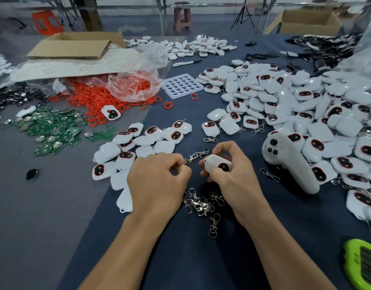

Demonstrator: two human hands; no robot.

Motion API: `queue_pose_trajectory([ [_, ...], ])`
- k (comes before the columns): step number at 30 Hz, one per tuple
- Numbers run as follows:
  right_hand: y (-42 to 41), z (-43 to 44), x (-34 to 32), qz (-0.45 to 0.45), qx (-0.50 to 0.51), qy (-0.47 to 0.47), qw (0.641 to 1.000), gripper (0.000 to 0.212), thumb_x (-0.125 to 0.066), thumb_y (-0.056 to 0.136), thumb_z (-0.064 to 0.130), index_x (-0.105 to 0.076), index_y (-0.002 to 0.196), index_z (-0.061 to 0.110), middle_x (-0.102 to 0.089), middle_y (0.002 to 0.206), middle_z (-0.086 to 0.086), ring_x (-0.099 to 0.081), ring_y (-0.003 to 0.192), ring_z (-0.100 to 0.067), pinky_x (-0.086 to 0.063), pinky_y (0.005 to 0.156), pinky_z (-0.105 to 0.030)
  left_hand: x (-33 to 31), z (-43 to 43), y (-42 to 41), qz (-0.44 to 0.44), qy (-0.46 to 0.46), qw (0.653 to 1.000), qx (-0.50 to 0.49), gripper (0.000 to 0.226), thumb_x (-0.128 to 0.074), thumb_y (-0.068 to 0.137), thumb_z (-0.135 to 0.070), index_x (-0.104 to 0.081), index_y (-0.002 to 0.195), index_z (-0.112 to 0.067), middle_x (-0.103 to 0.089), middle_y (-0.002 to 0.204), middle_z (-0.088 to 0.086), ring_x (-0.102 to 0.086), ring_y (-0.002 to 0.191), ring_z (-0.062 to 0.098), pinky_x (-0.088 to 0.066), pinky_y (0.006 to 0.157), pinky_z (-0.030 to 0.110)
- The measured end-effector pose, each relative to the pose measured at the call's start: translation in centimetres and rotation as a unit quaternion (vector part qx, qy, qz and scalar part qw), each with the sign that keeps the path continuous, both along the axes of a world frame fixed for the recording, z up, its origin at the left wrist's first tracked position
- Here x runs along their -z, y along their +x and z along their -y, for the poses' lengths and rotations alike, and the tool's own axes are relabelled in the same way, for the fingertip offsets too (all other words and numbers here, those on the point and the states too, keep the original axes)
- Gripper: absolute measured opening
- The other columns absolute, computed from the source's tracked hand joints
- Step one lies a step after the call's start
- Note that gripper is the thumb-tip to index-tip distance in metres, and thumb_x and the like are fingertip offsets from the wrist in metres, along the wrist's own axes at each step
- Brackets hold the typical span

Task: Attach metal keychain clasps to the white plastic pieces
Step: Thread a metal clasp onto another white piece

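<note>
My right hand (232, 170) grips a white plastic piece (217, 164) with a dark oval window rimmed in red. My left hand (157, 181) pinches one end of a metal keychain clasp (196, 155), which stretches toward the piece's corner. Whether the clasp's ring is through the piece's loop is hidden by my fingers. Several loose clasps (201, 203) lie in a small heap on the dark blue cloth just below my hands. A group of white pieces without clasps (138, 143) lies to the left of my hands.
A large pile of white pieces with clasps (295, 105) fills the right side, with a white handheld controller (289, 162) lying against it. Orange rings (96, 101), green circuit boards (52, 130), a white hole tray (182, 85), a cardboard box (75, 45) and a green device (362, 266) surround the working spot.
</note>
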State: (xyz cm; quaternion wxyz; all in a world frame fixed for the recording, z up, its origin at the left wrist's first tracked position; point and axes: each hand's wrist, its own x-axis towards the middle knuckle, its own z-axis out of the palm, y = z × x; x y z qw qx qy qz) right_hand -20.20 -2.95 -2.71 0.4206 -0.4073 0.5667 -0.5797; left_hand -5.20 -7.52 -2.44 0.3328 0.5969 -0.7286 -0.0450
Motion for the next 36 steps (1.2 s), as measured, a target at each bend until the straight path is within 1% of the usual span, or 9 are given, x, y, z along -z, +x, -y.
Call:
queue_pose_trajectory([
  [4,-0.1,0.0,0.3,-0.063,0.014,-0.013,0.998,0.041,-0.055,0.084,-0.014,-0.064,0.089,0.026,-0.077,0.091,0.001,-0.075,0.085,-0.018,-0.061,0.073,-0.040,0.8,0.1,-0.8,0.122,-0.028,0.987,0.103,0.018,-0.069,0.070,-0.028,-0.059,0.057,-0.022,-0.053,0.053,-0.006,-0.041,0.055,0.017,-0.018,0.061,0.034],
  [6,-0.2,0.0,0.5,-0.100,0.022,-0.018,0.995,0.040,-0.060,0.083,-0.010,-0.070,0.086,0.029,-0.074,0.083,0.003,-0.068,0.073,-0.019,-0.055,0.065,-0.043,1.0,0.2,-0.9,0.131,-0.017,0.983,0.131,0.016,-0.068,0.070,-0.030,-0.061,0.058,-0.022,-0.053,0.054,-0.005,-0.035,0.055,0.017,-0.013,0.060,0.036],
  [9,-0.4,0.0,0.9,-0.146,0.038,-0.011,0.988,0.037,-0.065,0.085,-0.002,-0.074,0.087,0.034,-0.069,0.076,0.010,-0.057,0.062,-0.008,-0.045,0.057,-0.029,1.0,0.5,-0.9,0.074,0.055,0.987,0.133,0.017,-0.058,0.068,-0.038,-0.062,0.064,-0.022,-0.056,0.059,-0.006,-0.046,0.060,0.016,-0.022,0.055,0.025],
  [12,-0.4,0.1,1.1,-0.164,0.064,0.005,0.984,0.025,-0.074,0.088,0.015,-0.071,0.092,0.039,-0.070,0.080,0.011,-0.061,0.067,-0.008,-0.051,0.060,-0.026,1.1,0.7,-0.8,0.014,0.113,0.983,0.144,0.015,-0.057,0.069,-0.041,-0.063,0.070,-0.027,-0.058,0.064,-0.010,-0.054,0.068,0.009,-0.035,0.057,0.021],
  [14,-0.4,0.2,1.1,-0.173,0.076,0.013,0.982,0.026,-0.076,0.089,0.023,-0.063,0.096,0.044,-0.068,0.082,0.012,-0.060,0.066,-0.004,-0.048,0.059,-0.017,1.1,0.7,-0.6,0.005,0.123,0.981,0.152,0.009,-0.064,0.073,-0.037,-0.061,0.067,-0.031,-0.057,0.064,-0.011,-0.054,0.069,0.005,-0.035,0.057,0.021],
  [18,-0.3,0.3,1.0,-0.206,0.061,0.019,0.977,0.030,-0.075,0.089,0.022,-0.055,0.094,0.043,-0.069,0.084,0.016,-0.060,0.069,-0.003,-0.045,0.059,-0.010,1.0,0.7,-0.5,-0.005,0.130,0.979,0.160,0.006,-0.071,0.076,-0.029,-0.067,0.073,-0.033,-0.058,0.066,-0.012,-0.054,0.074,0.004,-0.034,0.059,0.020],
  [26,-0.5,0.3,1.0,-0.224,0.036,0.030,0.973,0.021,-0.073,0.091,0.023,-0.059,0.093,0.039,-0.068,0.080,0.012,-0.059,0.068,-0.006,-0.047,0.057,-0.014,0.7,0.5,-0.3,0.015,0.113,0.978,0.172,0.005,-0.071,0.079,-0.026,-0.072,0.077,-0.030,-0.057,0.067,-0.010,-0.050,0.074,0.012,-0.029,0.062,0.017],
  [30,-0.5,0.3,0.9,-0.231,0.025,0.038,0.972,0.020,-0.073,0.092,0.024,-0.059,0.093,0.039,-0.066,0.081,0.011,-0.058,0.070,-0.008,-0.047,0.056,-0.016,0.7,0.3,-0.5,0.048,0.064,0.980,0.181,0.009,-0.065,0.080,-0.026,-0.071,0.073,-0.027,-0.058,0.064,-0.007,-0.047,0.069,0.016,-0.021,0.062,0.031],
  [36,-0.4,0.2,0.7,-0.236,0.022,0.036,0.971,0.017,-0.074,0.093,0.027,-0.060,0.092,0.037,-0.066,0.074,0.004,-0.056,0.064,-0.005,-0.043,0.051,-0.012,0.9,0.3,-0.7,0.097,0.028,0.981,0.165,0.017,-0.058,0.077,-0.032,-0.070,0.068,-0.026,-0.057,0.058,-0.005,-0.047,0.062,0.020,-0.029,0.061,0.033],
])
